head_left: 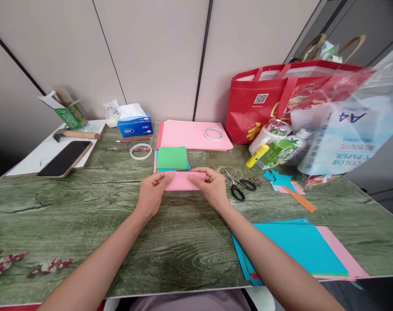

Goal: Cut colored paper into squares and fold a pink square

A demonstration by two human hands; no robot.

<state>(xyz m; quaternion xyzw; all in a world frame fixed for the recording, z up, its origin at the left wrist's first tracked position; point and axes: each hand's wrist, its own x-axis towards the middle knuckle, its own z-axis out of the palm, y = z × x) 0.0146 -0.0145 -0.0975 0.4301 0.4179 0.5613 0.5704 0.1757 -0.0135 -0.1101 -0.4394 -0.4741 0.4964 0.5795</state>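
Between my two hands a narrow pink paper strip [183, 181], apparently folded, is held level over the middle of the table. My left hand [152, 190] pinches its left end, thumb on top and fingers behind. At the right end my right hand [212, 185] grips it the same way. Just beyond the strip lies a small stack of coloured paper with a green sheet [172, 157] on top. Black-handled scissors [238, 185] rest open to the right of my right hand.
Blue and pink sheets [290, 246] lie under my right forearm. Paper scraps [283, 181], a glue stick [257, 155] and a red bag [258, 103] stand right. Tape rolls [141, 151], pink sheets [183, 134] and a tissue box [134, 126] sit behind; a phone [65, 158] and hammer [80, 134] left.
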